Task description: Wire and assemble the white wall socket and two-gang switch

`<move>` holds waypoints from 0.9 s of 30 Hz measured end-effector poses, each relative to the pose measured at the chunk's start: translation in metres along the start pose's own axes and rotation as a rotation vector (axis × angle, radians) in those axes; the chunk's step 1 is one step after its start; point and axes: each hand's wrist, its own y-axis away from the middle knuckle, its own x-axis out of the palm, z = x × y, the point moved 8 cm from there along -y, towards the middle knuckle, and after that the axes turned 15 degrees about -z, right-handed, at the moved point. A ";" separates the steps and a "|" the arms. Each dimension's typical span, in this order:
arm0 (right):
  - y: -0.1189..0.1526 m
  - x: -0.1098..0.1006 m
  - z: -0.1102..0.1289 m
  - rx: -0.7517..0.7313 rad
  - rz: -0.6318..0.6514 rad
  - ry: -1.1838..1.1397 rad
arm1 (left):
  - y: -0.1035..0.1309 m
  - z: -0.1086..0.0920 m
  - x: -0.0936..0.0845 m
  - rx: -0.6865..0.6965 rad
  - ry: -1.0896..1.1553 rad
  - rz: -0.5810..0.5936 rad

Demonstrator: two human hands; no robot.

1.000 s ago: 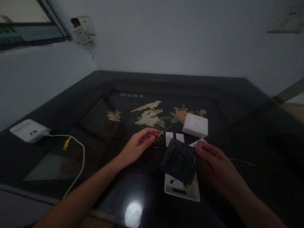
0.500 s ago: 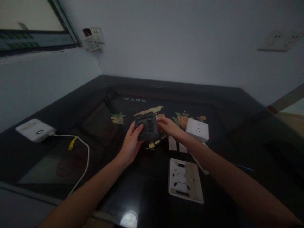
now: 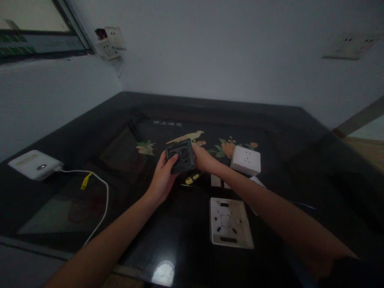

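My left hand point(image 3: 163, 176) is closed around the lower left of a dark square wall-switch panel point(image 3: 188, 161), its thumb lying across the recessed face. Two slotted modules show on that side. My right hand point(image 3: 204, 159) is at the panel's right edge, with its fingers hidden behind it, so I cannot see what they grip. Just below the panel, a yellow and black tool point(image 3: 192, 179) lies on the table, partly covered. Under my right forearm are light rectangular plates point(image 3: 215, 181).
A white socket box point(image 3: 246, 160) stands right of my hands. Nearer me lies a white mounting plate point(image 3: 231, 224). At the left, a white device point(image 3: 35, 165) has a cable point(image 3: 106, 196) with a yellow tag. Everything rests on a glossy black table point(image 3: 180, 248) against the wall.
My right hand has moved in behind the panel's right edge, and its fingers have gone out of sight. The panel is tilted slightly differently. The whole view has shifted a little.
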 end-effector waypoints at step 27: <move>0.150 -0.117 -0.027 0.204 -0.262 0.050 | 0.077 0.038 0.026 -0.249 -0.410 0.547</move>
